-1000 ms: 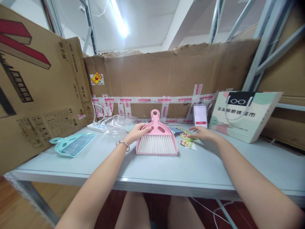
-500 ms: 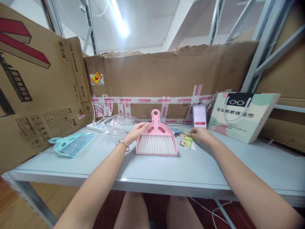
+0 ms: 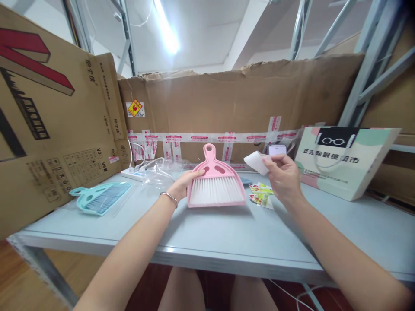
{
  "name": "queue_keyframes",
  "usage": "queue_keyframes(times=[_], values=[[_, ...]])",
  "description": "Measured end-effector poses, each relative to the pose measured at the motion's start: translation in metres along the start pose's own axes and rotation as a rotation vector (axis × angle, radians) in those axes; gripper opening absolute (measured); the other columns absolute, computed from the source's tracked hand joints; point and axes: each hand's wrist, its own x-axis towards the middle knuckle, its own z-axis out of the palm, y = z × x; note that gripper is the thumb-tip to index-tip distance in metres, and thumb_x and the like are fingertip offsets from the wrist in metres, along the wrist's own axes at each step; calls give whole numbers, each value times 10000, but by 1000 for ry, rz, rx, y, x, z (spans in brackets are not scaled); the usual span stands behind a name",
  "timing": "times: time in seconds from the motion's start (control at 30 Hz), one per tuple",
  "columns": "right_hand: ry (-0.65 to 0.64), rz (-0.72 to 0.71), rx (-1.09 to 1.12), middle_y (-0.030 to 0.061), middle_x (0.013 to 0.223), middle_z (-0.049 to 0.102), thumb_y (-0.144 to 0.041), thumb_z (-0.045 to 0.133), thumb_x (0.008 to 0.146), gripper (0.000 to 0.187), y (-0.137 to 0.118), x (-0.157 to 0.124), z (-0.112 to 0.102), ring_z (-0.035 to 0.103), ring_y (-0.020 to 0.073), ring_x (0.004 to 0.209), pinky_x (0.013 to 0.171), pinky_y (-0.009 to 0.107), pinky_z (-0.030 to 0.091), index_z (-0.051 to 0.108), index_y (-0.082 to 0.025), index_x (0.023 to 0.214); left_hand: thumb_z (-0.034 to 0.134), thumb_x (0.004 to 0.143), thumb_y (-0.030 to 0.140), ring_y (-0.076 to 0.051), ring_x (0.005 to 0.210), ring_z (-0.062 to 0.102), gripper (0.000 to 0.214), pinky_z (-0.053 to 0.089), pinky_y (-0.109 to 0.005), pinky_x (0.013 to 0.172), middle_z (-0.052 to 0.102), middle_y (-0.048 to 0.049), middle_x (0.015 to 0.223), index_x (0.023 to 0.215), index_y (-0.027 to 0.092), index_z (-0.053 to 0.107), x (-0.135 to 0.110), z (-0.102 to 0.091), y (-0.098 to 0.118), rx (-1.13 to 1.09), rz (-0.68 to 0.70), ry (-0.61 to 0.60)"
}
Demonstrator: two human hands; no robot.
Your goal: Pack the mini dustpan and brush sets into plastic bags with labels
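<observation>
Left hand (image 3: 187, 183) half-closed on the nine-o'clock edge of the pink dustpan (image 3: 216, 172) with its white-bristled brush, mid-way across the table (image 3: 227, 233). Right hand (image 3: 282, 178) raised, thumb and fingers pinched on a small white card (image 3: 255, 162), at two o'clock from the pan. Printed stickers (image 3: 261, 198) just below that hand; teal dustpan (image 3: 99, 197) well off at nine o'clock; paper bag (image 3: 343, 162) at three.
</observation>
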Motion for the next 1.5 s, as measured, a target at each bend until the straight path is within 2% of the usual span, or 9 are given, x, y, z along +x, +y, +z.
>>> queue_keyframes(times=[0.07,0.23,0.5,0.77,0.97,1.13,1.3,1.37,1.5], values=[[-79,-150,-82,73,947,671,-329,610,736,155,-5,-17,9,627,209,926,832,395,475,499,-223,758,684,703,304,-196,808,638,291,503,-319,747,688,-81,916,949,155,636,1,5,-1,-96,79,-33],[-621,-522,-448,93,1084,654,-198,518,798,143,4,-48,30,582,222,1057,891,429,470,609,-204,909,578,790,301,-223,869,648,259,501,-377,827,694,-82,939,1007,162,601,6,16,-3,-279,135,25],[-739,-749,-651,122,1309,487,-176,484,816,412,7,-47,33,417,221,1241,1027,465,357,517,-173,1227,496,832,318,-234,864,649,238,490,-382,857,700,-95,843,900,129,624,7,15,2,-328,70,148],[-561,-790,-539,75,930,686,-129,473,828,182,1,-44,27,619,197,886,778,363,494,616,-208,906,584,783,318,-231,871,644,274,498,-383,839,691,-92,934,998,148,601,7,13,1,-318,141,117],[11,-630,-574,40,777,575,-209,515,807,124,-11,-33,18,553,165,706,676,300,460,618,-216,875,624,751,331,-243,886,638,325,510,-379,791,682,-98,970,1022,155,590,5,15,-3,-283,144,165],[-118,-514,-590,19,744,538,-191,476,791,174,-12,-25,17,525,149,662,644,287,443,598,-203,915,670,708,282,-224,915,621,306,491,-344,819,672,-89,992,979,156,605,6,25,-12,-263,221,91],[318,-323,-480,15,747,506,-191,538,691,210,-11,-5,3,504,156,634,592,293,416,461,-197,886,663,714,257,-201,855,621,253,470,-344,811,669,-79,963,942,157,613,3,39,-24,-224,156,79],[228,-285,-512,-7,690,485,-188,532,675,174,-8,-10,6,473,145,584,561,282,390,432,-217,814,663,715,246,-185,837,618,221,463,-319,801,669,-70,958,915,160,623,2,43,-28,-208,132,69],[-260,-178,-574,-26,631,515,-175,496,675,101,-3,-32,26,451,126,533,537,255,356,459,-216,759,665,709,231,-176,825,612,216,455,-306,792,665,-66,957,908,158,622,2,47,-33,-204,137,55]])
